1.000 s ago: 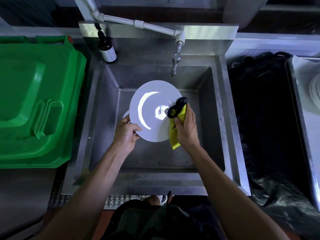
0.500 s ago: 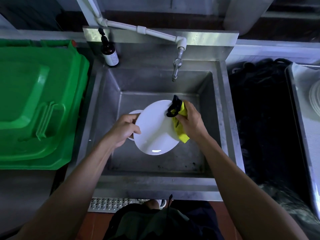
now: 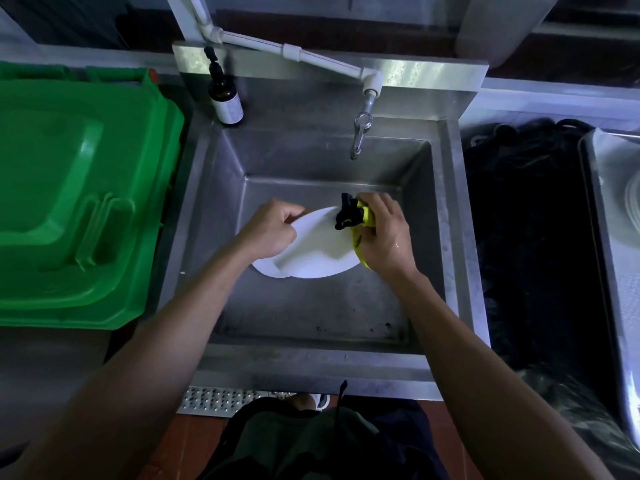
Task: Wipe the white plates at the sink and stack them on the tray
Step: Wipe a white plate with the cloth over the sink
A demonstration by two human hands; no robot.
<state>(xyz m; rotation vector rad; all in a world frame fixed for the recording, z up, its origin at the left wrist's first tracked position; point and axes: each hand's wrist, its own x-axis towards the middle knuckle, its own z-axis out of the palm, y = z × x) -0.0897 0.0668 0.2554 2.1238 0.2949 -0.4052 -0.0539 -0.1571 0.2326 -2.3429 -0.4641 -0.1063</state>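
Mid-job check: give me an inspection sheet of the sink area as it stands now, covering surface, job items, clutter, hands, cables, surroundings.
Surface: steel sink, dark specks on the basin floor near its front edge.
Job's things: white plate held tilted over the basin; yellow and black cloth at its right rim; tray at far right, plates on it at the frame edge.
Clutter: brown pump bottle on the sink's back left corner.
Hands: left hand grips the plate's left rim; right hand grips the cloth.
Cables: nothing seen.
Surroundings: green bin lid on the left; tap, no water seen running; dark bag on the right.
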